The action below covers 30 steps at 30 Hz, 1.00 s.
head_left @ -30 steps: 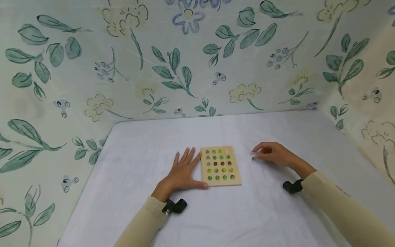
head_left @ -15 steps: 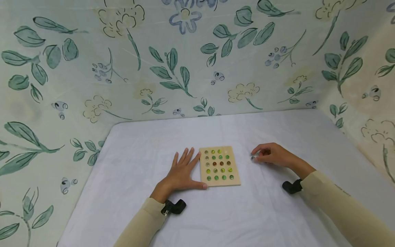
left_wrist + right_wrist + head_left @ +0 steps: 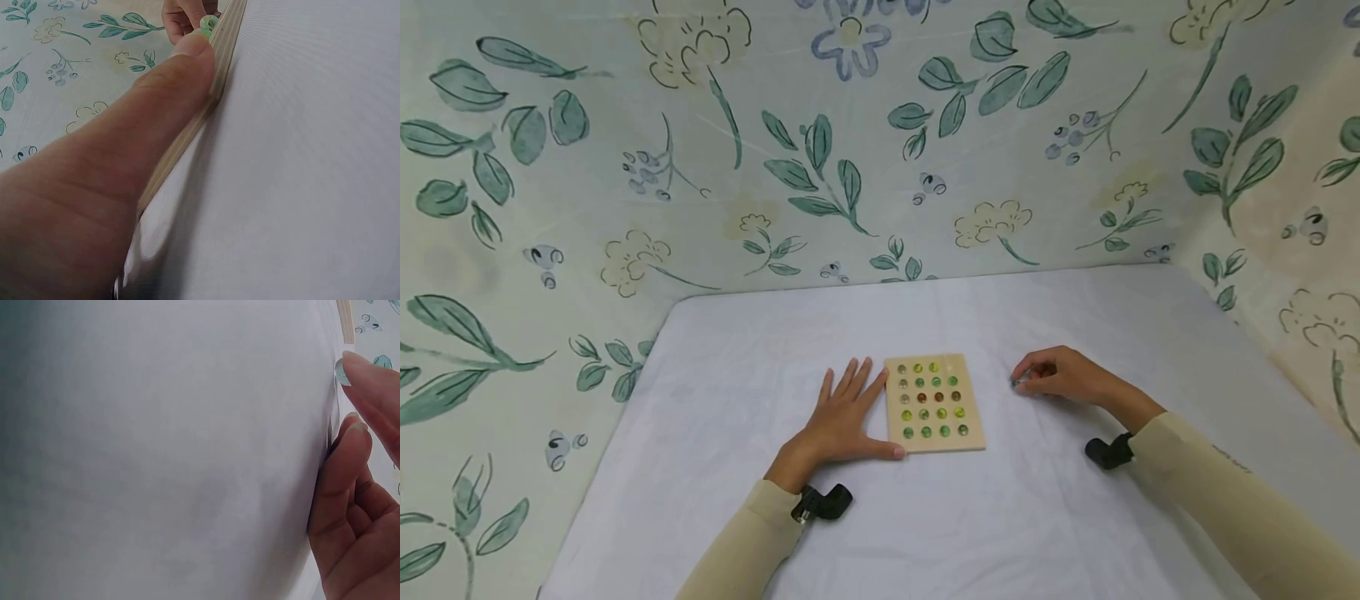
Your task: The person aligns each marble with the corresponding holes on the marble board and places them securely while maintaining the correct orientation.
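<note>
A square wooden board (image 3: 973, 417) with rows of glass marbles (image 3: 927, 414) in green, yellow-green, clear and reddish-brown lies on the white cloth. My left hand (image 3: 841, 421) is spread flat beside it, the fingertips at its left edge and the thumb along its near edge. To the right of the board, my right hand (image 3: 1063, 373) is low over the cloth, holding a small clear bluish marble (image 3: 342, 372) at the curled index finger and thumb tips. In the right wrist view this marble touches the thumb (image 3: 375, 394), while the other fingers (image 3: 340, 462) are curled below.
A white cloth (image 3: 760, 342) covers the table. Behind and at the sides hangs a floral-patterned fabric (image 3: 880, 192). Black wrist devices sit at the left cuff (image 3: 823, 502) and the right cuff (image 3: 1108, 452).
The right index finger has come down and closed in on the marble beside the thumb. The left hand and board stay where they were; the head view shifted slightly.
</note>
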Each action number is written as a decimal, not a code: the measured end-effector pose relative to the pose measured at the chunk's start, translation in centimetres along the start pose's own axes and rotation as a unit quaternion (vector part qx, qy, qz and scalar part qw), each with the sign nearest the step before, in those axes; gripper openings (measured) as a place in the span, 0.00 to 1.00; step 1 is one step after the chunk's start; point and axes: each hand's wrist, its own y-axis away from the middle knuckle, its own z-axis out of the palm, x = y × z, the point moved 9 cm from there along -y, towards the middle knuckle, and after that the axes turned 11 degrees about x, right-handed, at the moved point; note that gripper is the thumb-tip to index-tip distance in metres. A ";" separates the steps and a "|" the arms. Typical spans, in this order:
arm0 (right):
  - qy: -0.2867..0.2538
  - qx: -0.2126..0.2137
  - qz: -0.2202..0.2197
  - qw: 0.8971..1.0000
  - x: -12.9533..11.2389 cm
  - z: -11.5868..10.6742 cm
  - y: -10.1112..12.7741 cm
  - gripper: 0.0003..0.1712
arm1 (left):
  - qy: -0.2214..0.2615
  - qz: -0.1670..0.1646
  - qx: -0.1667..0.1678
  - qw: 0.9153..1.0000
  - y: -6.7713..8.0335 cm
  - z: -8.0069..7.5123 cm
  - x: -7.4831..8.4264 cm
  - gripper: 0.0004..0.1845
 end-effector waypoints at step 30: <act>-0.014 0.023 -0.029 0.999 -2.7 -0.2 -2.0 0.09 | 0.002 0.009 0.014 1.000 0.1 -0.2 0.2 0.66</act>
